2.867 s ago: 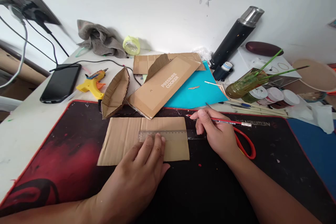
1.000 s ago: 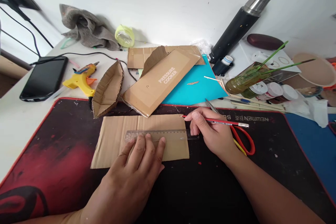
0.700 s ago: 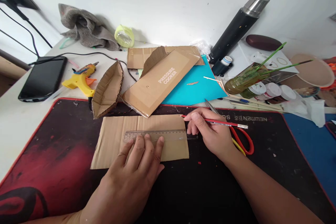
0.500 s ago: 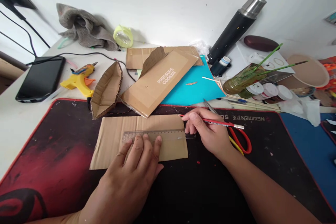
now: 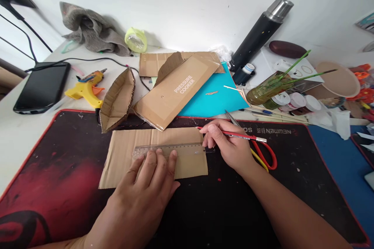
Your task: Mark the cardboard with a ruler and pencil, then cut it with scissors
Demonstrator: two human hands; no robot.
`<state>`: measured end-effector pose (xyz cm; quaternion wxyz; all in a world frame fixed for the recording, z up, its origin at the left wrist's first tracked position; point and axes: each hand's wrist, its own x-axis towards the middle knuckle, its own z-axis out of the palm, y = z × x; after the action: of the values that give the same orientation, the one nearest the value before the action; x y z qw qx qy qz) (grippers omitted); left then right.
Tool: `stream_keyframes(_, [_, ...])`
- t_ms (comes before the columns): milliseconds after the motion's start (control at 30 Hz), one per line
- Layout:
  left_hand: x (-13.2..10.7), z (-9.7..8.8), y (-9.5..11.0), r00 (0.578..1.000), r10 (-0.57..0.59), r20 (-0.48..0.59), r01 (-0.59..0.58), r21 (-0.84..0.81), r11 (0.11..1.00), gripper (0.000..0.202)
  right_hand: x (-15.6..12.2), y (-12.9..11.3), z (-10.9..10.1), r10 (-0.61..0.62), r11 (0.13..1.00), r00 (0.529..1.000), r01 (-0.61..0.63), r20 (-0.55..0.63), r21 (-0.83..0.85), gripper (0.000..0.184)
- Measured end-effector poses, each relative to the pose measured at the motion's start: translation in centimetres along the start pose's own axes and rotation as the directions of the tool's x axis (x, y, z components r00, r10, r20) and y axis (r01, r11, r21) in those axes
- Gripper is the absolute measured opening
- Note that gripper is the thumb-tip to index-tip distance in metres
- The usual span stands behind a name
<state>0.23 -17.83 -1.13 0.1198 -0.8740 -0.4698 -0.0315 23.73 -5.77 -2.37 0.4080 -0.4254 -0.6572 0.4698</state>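
Note:
A flat brown cardboard sheet [image 5: 125, 151] lies on the black and red desk mat [image 5: 58, 179]. Across it rests a clear plastic ruler [image 5: 187, 149]. My left hand [image 5: 146, 186] lies flat on the ruler with fingers stretched out, pressing it down. My right hand [image 5: 228, 146] is closed on a red pencil [image 5: 248, 137], whose tip sits at the cardboard's upper right corner beside the ruler's right end.
Red-handled scissors [image 5: 263, 153] lie behind my right hand. Beyond the mat are a cardboard boat shape [image 5: 117, 101], a "PRESSURE COOKER" cardboard piece [image 5: 175, 91], a teal sheet [image 5: 216, 97], a yellow glue gun [image 5: 84, 89], a phone [image 5: 41, 89], a black flask [image 5: 260, 33] and paint pots [image 5: 298, 101].
The ruler has slid left along the cardboard under my left hand since the oldest frame. My right hand with the pencil has drifted slightly left. The view has shifted a little.

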Motion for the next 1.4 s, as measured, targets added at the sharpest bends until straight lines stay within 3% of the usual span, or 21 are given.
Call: stream_keyframes(1400, [-0.10,-0.03,0.10,1.000,-0.013,-0.017,0.014,0.038,0.999,0.054,0.27,0.04,0.45,0.015,1.000,0.999,-0.015,0.028,-0.004,0.035])
